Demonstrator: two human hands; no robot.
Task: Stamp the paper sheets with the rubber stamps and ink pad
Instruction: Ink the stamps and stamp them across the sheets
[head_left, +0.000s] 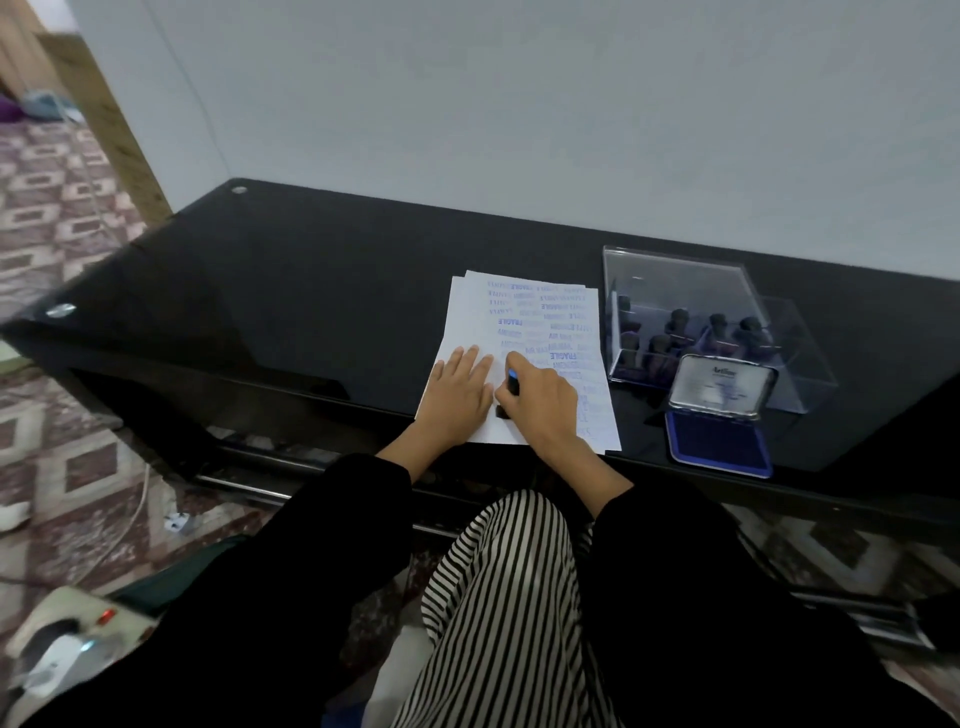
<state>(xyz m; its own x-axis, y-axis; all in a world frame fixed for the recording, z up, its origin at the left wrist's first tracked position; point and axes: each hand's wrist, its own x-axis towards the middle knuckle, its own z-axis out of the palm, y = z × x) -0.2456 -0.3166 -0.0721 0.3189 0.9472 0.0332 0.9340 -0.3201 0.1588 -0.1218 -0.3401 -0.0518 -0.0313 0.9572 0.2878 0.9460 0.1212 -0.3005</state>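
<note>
The right hand (540, 402) grips a rubber stamp (512, 382) with its fingers curled round the handle. The stamp stands roughly upright, its base on the near part of the paper sheets (524, 322). The left hand (462, 392) lies flat just beside it, fingers straight, pinning the stack to the black desk (311, 291). The open ink pad (719, 449) sits to the right of the sheets near the desk's near edge, so the right hand is the closer one for re-inking. The clear stamp box (675, 291) stands beyond the pad, farther back.

A glossy black surface (260, 291) spans mid-frame below a grey wall (519, 104); patterned carpet (62, 208) lies left, a white red-lit device (67, 608) lower left.
</note>
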